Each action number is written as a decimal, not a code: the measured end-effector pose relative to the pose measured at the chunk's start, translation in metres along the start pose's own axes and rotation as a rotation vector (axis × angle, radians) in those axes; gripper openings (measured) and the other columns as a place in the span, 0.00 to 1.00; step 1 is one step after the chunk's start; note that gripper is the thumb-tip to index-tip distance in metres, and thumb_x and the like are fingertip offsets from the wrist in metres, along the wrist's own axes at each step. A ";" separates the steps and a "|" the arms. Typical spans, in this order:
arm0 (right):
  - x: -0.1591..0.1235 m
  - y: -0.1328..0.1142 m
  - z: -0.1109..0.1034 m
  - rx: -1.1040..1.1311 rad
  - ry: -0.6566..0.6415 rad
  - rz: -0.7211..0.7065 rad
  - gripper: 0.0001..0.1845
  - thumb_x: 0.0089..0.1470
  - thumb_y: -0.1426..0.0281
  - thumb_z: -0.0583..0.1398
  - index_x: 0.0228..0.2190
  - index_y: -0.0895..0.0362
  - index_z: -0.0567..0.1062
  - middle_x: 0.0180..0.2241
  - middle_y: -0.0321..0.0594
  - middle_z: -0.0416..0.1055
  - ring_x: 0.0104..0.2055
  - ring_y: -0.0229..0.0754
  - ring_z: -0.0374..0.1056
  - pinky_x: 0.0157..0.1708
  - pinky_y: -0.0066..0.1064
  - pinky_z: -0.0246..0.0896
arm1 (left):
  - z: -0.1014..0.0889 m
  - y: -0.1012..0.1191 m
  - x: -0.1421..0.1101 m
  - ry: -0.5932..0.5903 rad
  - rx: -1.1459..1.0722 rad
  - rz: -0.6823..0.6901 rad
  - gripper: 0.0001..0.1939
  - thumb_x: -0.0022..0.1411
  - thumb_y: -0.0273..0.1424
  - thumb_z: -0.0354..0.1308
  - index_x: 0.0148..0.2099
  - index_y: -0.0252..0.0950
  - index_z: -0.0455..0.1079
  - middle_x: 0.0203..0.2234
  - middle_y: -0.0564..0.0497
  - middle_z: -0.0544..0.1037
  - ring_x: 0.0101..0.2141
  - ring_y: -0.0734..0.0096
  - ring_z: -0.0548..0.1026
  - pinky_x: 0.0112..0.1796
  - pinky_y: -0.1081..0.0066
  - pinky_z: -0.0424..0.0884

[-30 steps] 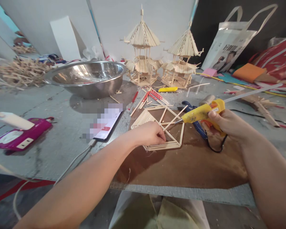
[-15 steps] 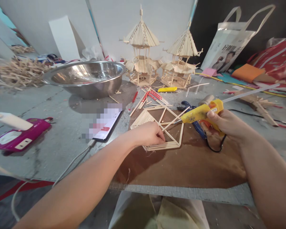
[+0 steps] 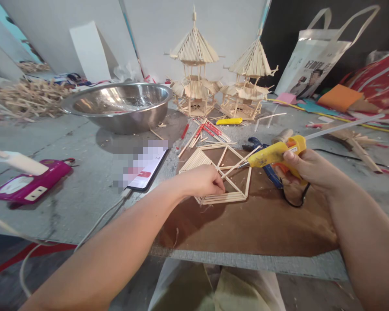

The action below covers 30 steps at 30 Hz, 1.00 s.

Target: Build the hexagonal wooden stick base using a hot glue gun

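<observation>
My left hand (image 3: 206,181) is closed in a pinch over a flat polygonal frame of thin wooden sticks (image 3: 248,183). From its fingers a loose wooden stick (image 3: 251,154) slants up to the right, across the frame; the gripped end is hidden. My right hand (image 3: 306,170) is wrapped round a yellow hot glue gun (image 3: 269,153), with a clear glue stick out of its back. The gun's nozzle points left and is at or close to the slanting stick. Sticks fill the frame's upper-left section, and several line its lower edge. Beneath lies a brown board (image 3: 246,233).
Two stick-built pavilions (image 3: 194,52) stand behind. A steel basin (image 3: 129,116), a phone (image 3: 145,168) and a purple power strip (image 3: 32,181) are on the left. Blue-handled pliers (image 3: 270,172) lie under the glue gun. A yellow cutter (image 3: 229,121) lies near red-marked sticks (image 3: 210,129).
The whole view has shifted slightly. Both hands, the glue gun and the stick frame keep nearly the same places relative to one another.
</observation>
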State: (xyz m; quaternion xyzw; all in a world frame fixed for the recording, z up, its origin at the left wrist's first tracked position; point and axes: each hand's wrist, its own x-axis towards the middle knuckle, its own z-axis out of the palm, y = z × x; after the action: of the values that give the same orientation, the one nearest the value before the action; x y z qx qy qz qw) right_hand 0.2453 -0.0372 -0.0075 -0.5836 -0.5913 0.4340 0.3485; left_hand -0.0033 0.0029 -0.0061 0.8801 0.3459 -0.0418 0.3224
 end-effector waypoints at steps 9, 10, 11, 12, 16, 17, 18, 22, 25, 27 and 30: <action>0.000 -0.001 0.001 0.016 0.003 -0.008 0.24 0.40 0.49 0.52 0.20 0.59 0.62 0.13 0.33 0.60 0.11 0.28 0.51 0.09 0.22 0.42 | -0.001 -0.004 0.001 -0.029 -0.009 0.030 0.10 0.48 0.30 0.52 0.33 0.35 0.72 0.27 0.52 0.76 0.25 0.78 0.68 0.26 0.80 0.59; 0.000 0.000 0.001 0.018 0.000 -0.011 0.24 0.40 0.49 0.52 0.20 0.59 0.62 0.13 0.33 0.60 0.11 0.28 0.51 0.09 0.22 0.42 | -0.001 -0.003 0.001 -0.031 -0.004 0.027 0.10 0.48 0.30 0.52 0.33 0.35 0.72 0.28 0.52 0.76 0.25 0.78 0.68 0.26 0.80 0.59; 0.000 0.000 0.001 0.017 -0.002 -0.012 0.24 0.40 0.49 0.52 0.20 0.59 0.62 0.13 0.33 0.60 0.11 0.28 0.51 0.10 0.22 0.42 | -0.002 -0.002 0.001 -0.032 0.002 0.024 0.10 0.48 0.30 0.52 0.33 0.35 0.72 0.28 0.52 0.76 0.26 0.78 0.68 0.26 0.79 0.59; 0.000 0.000 0.001 0.015 -0.003 -0.011 0.24 0.41 0.49 0.52 0.20 0.59 0.62 0.13 0.33 0.60 0.11 0.28 0.51 0.10 0.22 0.42 | -0.002 -0.001 0.000 -0.033 0.007 0.021 0.10 0.48 0.29 0.52 0.33 0.35 0.72 0.28 0.52 0.76 0.26 0.78 0.68 0.26 0.79 0.59; 0.000 0.000 0.001 0.000 0.006 0.012 0.24 0.41 0.49 0.52 0.20 0.59 0.62 0.13 0.34 0.60 0.11 0.28 0.51 0.09 0.22 0.41 | -0.002 0.000 0.000 -0.035 0.010 0.012 0.10 0.48 0.29 0.52 0.33 0.35 0.72 0.27 0.52 0.75 0.25 0.77 0.68 0.26 0.79 0.59; 0.000 0.001 0.001 0.002 0.007 0.015 0.24 0.41 0.49 0.52 0.20 0.59 0.62 0.13 0.34 0.60 0.11 0.28 0.51 0.09 0.22 0.41 | -0.002 0.000 0.000 -0.035 0.007 0.010 0.10 0.48 0.29 0.52 0.33 0.35 0.72 0.27 0.52 0.75 0.25 0.78 0.68 0.26 0.79 0.59; 0.000 0.001 0.000 0.008 0.002 0.012 0.24 0.41 0.49 0.52 0.20 0.59 0.62 0.13 0.34 0.60 0.11 0.28 0.51 0.09 0.22 0.41 | -0.002 0.000 0.000 -0.034 0.005 0.008 0.10 0.48 0.29 0.52 0.33 0.35 0.72 0.27 0.52 0.75 0.25 0.78 0.68 0.26 0.79 0.59; 0.000 0.000 0.000 0.019 -0.022 -0.014 0.24 0.41 0.49 0.52 0.20 0.59 0.62 0.13 0.34 0.60 0.11 0.28 0.51 0.10 0.22 0.41 | -0.002 0.000 0.000 -0.032 0.014 0.012 0.10 0.48 0.29 0.52 0.33 0.36 0.72 0.27 0.53 0.75 0.25 0.78 0.68 0.26 0.79 0.59; -0.001 -0.001 0.001 -0.009 0.002 -0.003 0.24 0.41 0.49 0.52 0.20 0.59 0.61 0.13 0.34 0.60 0.11 0.28 0.50 0.09 0.22 0.40 | -0.002 0.000 0.000 -0.036 0.013 0.010 0.10 0.48 0.29 0.52 0.33 0.36 0.72 0.27 0.53 0.75 0.25 0.78 0.68 0.26 0.79 0.59; -0.001 -0.002 0.001 -0.013 0.004 -0.006 0.24 0.41 0.49 0.52 0.20 0.59 0.61 0.13 0.34 0.60 0.11 0.28 0.51 0.09 0.22 0.40 | -0.002 -0.001 0.001 -0.038 0.015 0.006 0.10 0.48 0.29 0.52 0.33 0.36 0.72 0.27 0.53 0.75 0.25 0.77 0.68 0.26 0.79 0.59; -0.001 -0.003 0.001 -0.005 -0.013 -0.021 0.23 0.41 0.49 0.52 0.20 0.59 0.61 0.13 0.34 0.60 0.11 0.28 0.51 0.10 0.22 0.41 | -0.001 -0.002 0.001 -0.043 0.018 0.011 0.11 0.48 0.30 0.51 0.33 0.36 0.72 0.28 0.53 0.75 0.26 0.77 0.68 0.26 0.79 0.59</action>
State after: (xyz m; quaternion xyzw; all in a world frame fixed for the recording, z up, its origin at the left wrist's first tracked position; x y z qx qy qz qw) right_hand 0.2432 -0.0384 -0.0053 -0.5756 -0.6006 0.4325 0.3477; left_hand -0.0037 0.0050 -0.0065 0.8838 0.3337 -0.0620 0.3219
